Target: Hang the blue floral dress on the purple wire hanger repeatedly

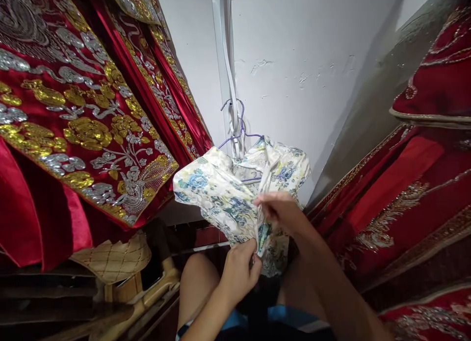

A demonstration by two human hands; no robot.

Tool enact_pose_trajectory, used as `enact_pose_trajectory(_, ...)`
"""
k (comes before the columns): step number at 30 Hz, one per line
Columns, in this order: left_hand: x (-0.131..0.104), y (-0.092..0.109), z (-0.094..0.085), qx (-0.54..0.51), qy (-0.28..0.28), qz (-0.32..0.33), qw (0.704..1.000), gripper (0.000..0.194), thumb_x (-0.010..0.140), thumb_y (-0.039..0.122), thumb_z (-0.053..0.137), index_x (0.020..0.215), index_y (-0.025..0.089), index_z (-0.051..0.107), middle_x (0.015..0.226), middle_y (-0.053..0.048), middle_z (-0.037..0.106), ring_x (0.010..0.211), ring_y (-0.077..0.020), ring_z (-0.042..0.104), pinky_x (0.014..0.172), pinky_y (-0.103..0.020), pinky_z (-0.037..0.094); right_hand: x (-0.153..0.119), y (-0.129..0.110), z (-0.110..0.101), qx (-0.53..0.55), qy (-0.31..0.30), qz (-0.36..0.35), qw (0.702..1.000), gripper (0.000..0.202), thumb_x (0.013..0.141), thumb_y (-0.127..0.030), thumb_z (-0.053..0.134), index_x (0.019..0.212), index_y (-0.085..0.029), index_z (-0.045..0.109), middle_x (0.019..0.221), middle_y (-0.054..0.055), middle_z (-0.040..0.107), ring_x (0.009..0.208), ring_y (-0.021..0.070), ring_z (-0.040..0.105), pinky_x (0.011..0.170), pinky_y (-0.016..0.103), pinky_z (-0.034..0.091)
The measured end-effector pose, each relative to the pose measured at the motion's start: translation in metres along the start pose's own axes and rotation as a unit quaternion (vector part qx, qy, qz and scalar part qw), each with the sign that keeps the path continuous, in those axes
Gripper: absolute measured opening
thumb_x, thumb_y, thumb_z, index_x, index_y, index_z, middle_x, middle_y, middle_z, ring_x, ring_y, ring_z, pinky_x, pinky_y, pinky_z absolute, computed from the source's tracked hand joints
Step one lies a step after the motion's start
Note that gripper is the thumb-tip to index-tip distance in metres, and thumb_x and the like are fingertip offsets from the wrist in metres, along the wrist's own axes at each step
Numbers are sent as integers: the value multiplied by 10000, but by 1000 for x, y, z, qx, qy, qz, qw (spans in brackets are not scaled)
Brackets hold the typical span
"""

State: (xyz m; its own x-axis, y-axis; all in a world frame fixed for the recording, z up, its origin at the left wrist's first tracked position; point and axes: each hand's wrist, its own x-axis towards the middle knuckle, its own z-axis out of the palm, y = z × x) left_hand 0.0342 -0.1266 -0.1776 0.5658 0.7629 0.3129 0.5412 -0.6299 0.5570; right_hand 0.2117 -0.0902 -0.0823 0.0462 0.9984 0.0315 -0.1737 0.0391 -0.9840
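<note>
Purple wire forms the hanger (242, 118), hooked at a white strip (220, 41) against the pale, scuffed wall (290, 51); its shoulders sit inside the flowered shirt (228, 198), and its lower bar shows through the open neck. The shirt hangs in front of the person, above the bare legs (198, 277). The left hand (239, 267) pinches the shirt's front edge low down between thumb and fingers. Higher up, the right hand (279, 211) has its fingers curled at that edge; whether they grip, I cannot tell. Red garments (88, 100) with gold and silver embroidery flank both sides, and a wooden chair (162, 287) stands low on the left.
</note>
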Motion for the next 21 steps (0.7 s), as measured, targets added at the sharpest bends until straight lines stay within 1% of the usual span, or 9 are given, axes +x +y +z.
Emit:
enact_pose_trajectory(3,1,6,8,21,-20,-2,1000,176,826,79,435,763,225,361,690,2,514,652,-180,497,615,-291,283,32,-36,4,71,45,-44,995,297,673,-402,825,691,-120,735,459,-40,549,361,23,360,341,161,238)
enact_pose_trajectory(5,1,9,15,23,-40,3,999,168,798,64,452,792,224,399,722,-9,555,675,-190,533,603,-295,280,44,-54,10,112,59,-77,989,282,693,-374,809,703,-104,731,458,-39,543,357,15,355,329,150,213)
enact_pose_trajectory(9,5,7,14,-19,-83,-1,996,156,805,56,478,835,210,476,772,-24,613,698,-193,577,592,-285,316,44,-65,20,102,56,-104,988,266,754,-372,755,733,-110,716,469,-31,565,359,24,400,330,137,233)
enact_pose_trajectory(12,22,4,-15,-83,-49,30,995,134,910,108,468,846,199,544,828,-35,648,780,-183,611,686,-270,409,35,-56,23,63,49,-108,991,260,792,-385,706,719,-136,682,450,-37,560,354,41,408,335,146,261)
enact_pose_trajectory(14,41,6,-48,-114,43,61,991,125,965,168,478,936,195,597,891,-39,665,832,-169,620,752,-265,444,29,-50,24,34,48,-117,991,253,819,-378,664,710,-150,663,437,-38,558,358,53,413,350,156,285)
enact_pose_trajectory(16,63,12,-84,-106,160,80,978,143,980,218,524,1083,204,623,876,-19,658,771,-144,601,730,-251,447,22,-49,26,3,38,-128,991,240,839,-356,632,706,-157,652,432,-38,559,362,59,412,367,165,301)
enact_pose_trajectory(18,87,22,-114,-77,239,114,961,281,977,228,555,1254,215,597,866,-5,655,736,-134,585,734,-254,452,16,-53,29,-27,26,-141,989,235,853,-339,612,699,-163,642,428,-40,556,369,64,414,387,174,312)
enact_pose_trajectory(19,98,28,-125,-52,243,132,960,299,976,233,562,1272,217,598,905,-13,667,755,-136,591,748,-260,455,14,-57,31,-40,22,-151,987,236,859,-335,606,696,-166,635,427,-41,551,375,67,417,397,179,316)
enact_pose_trajectory(21,115,38,-139,-11,233,168,958,197,981,230,550,1144,196,656,939,-33,681,811,-149,608,756,-269,456,15,-61,33,-61,22,-173,983,245,872,-348,599,703,-172,626,430,-45,541,385,74,419,410,190,317)
